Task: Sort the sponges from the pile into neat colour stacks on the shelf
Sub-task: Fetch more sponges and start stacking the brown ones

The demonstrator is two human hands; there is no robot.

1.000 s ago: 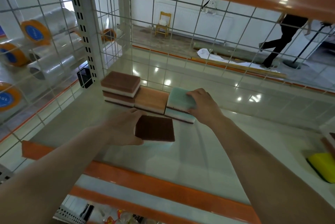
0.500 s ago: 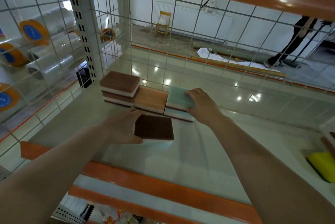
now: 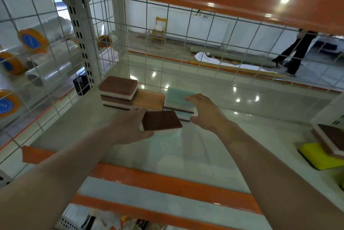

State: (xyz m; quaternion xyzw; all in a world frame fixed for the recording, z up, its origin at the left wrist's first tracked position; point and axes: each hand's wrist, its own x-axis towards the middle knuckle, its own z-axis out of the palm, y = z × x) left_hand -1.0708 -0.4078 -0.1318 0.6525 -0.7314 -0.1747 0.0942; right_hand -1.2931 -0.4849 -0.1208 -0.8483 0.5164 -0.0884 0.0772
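Since earlier frame, right hand [image 3: 208, 116] lifts top green sponge [image 3: 178, 99], tilting it off green stack at frame centre. Left hand [image 3: 130, 127] grips brown-faced sponge [image 3: 161, 122] just left-below, nearer, long axis left-right. Pile [image 3: 323, 149] far right.

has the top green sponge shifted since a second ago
Yes: the top green sponge has tipped up under the right hand, rising off the sponge below, beside the unmoved orange sponge.
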